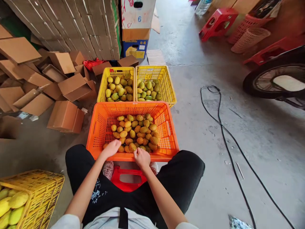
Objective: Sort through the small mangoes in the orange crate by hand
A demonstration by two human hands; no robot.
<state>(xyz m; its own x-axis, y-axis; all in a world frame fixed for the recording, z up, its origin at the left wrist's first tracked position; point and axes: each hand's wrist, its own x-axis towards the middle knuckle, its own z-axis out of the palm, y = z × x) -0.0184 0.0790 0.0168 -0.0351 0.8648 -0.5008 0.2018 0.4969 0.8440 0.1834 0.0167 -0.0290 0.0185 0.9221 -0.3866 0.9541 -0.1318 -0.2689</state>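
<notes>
An orange plastic crate [96,140] stands before my knees, with many small yellow-brown mangoes [132,134] spread over its bottom. My left hand [111,149] reaches over the crate's near rim, fingers curled down beside the mangoes; anything inside them is hidden. To its right, my right hand [142,158] is closed at the same rim, its fingertips against a yellow-brown mango [132,147]. Beyond stand two yellow crates: the left crate [103,86] holds yellow-green mangoes [117,80], and the right crate [168,83] holds greener mangoes [149,85].
A yellow crate [47,190] of larger yellow fruit [18,200] stands at lower left. Cardboard boxes [64,116] lie piled on the left. A red stool [116,181] shows between my legs. A black cable [222,130] crosses the floor near a motorbike wheel [257,84].
</notes>
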